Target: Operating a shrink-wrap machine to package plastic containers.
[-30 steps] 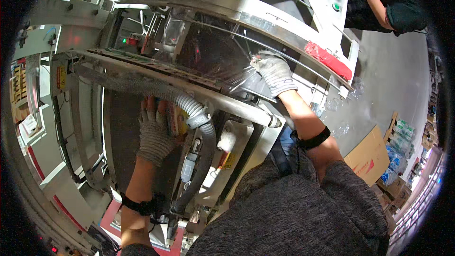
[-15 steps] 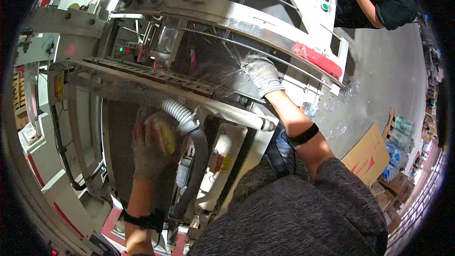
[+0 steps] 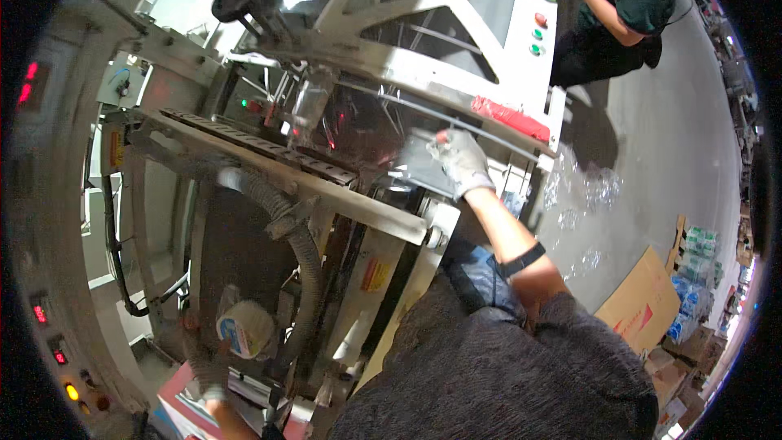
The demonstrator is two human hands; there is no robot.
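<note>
My right hand (image 3: 464, 160), in a pale work glove with reddish fingertips, is closed at the edge of clear plastic film (image 3: 414, 161) by the machine's opening. Motion smears the film where it meets the fingers. Low on the left, my left hand (image 3: 204, 358) is gloved, in shadow and blurred. Against its fingers is a white round thing (image 3: 244, 329) with a blue and yellow label, seemingly held; its kind is not clear. A ribbed grey hose (image 3: 303, 244) curves down just right of it.
The machine's white frame (image 3: 456, 20) carries a red-wrapped bar (image 3: 510, 118) and green buttons. A co-worker's arm (image 3: 607, 12) is at the far right. Crumpled clear plastic (image 3: 590, 187) lies on the floor, near a cardboard sheet (image 3: 643, 301). Lit displays line the left panel (image 3: 49, 334).
My left hand has moved down and left, the labelled round thing with it. My right hand has shifted slightly right and down. The view has turned, bringing the left panel in.
</note>
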